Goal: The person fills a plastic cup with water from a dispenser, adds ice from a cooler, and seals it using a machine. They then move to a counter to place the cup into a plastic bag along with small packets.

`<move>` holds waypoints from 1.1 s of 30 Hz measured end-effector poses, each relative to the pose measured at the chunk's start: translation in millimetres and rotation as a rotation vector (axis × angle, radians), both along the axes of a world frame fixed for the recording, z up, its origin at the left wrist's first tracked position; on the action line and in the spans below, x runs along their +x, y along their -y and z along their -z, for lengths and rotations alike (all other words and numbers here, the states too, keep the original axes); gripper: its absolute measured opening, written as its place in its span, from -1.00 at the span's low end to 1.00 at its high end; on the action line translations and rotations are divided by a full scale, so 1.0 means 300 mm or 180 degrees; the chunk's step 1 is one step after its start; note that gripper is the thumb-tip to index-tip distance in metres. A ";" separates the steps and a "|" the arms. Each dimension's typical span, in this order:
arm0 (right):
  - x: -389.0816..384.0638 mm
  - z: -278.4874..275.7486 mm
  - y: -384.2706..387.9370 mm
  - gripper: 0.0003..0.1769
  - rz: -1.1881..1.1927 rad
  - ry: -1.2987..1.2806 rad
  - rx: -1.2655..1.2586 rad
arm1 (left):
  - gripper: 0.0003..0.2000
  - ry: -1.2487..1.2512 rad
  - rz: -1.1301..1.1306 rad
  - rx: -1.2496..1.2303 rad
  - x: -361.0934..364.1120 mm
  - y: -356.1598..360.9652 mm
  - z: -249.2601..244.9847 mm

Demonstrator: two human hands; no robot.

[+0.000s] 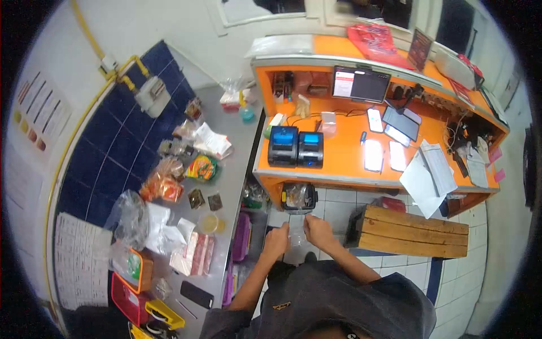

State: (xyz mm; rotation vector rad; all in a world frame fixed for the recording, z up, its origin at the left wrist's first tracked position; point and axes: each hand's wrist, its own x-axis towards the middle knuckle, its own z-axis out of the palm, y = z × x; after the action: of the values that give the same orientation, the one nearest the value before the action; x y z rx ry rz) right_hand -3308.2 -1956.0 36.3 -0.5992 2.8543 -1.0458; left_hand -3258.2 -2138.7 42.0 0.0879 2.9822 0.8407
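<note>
My left hand (276, 241) and my right hand (319, 232) are held out in front of my body, a short gap apart, both with fingers closed. Stretched between them is a clear plastic bag (297, 235), thin and hard to see against the white floor tiles. Its contents, if any, cannot be made out. Just beyond the hands, under the counter, stands a black bin (299, 197) with crumpled plastic inside.
To the left runs a steel worktop (228, 198) with food packets, plastic bags, a cup (209, 224) and a black phone (197, 294). Ahead is an orange counter (344, 161) with two label printers (283, 148), tablets and a monitor (360, 85). A wooden bench (415, 230) sits right.
</note>
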 end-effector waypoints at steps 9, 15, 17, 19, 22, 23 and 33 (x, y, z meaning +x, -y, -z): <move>-0.033 -0.008 -0.135 -0.79 0.0372 -0.0369 0.0118 | -0.81 -0.0065 -0.0369 0.0197 -0.051 -0.039 -0.105; -0.033 0.013 -0.097 -0.78 0.0030 -0.0456 0.0359 | -0.87 -0.0288 -0.0351 -0.0092 -0.069 -0.085 -0.085; -0.041 0.019 -0.105 -0.80 0.0244 -0.0410 0.0311 | -0.87 -0.0197 -0.0472 -0.0390 -0.056 -0.069 -0.080; -0.046 0.012 -0.101 -0.82 0.0461 -0.0367 0.0268 | -0.86 -0.0048 -0.0455 -0.0400 -0.051 -0.053 -0.069; -0.024 -0.015 -0.092 -0.83 0.0507 -0.0400 0.0442 | -0.82 -0.0331 -0.0539 -0.0208 -0.050 -0.061 -0.052; -0.022 -0.026 -0.087 -0.80 0.0457 -0.0296 0.0456 | -0.82 -0.0311 -0.0542 -0.0211 -0.047 -0.064 -0.048; -0.031 0.066 -0.073 -0.71 0.0849 -0.0015 0.0127 | -0.74 0.0423 -0.0952 0.0182 -0.023 -0.052 0.002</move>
State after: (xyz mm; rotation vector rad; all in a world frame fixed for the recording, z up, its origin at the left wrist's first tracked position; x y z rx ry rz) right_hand -3317.6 -1934.1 16.5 -0.2213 3.0111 -1.0148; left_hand -3265.0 -2123.2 41.5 -0.4056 2.8860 0.9169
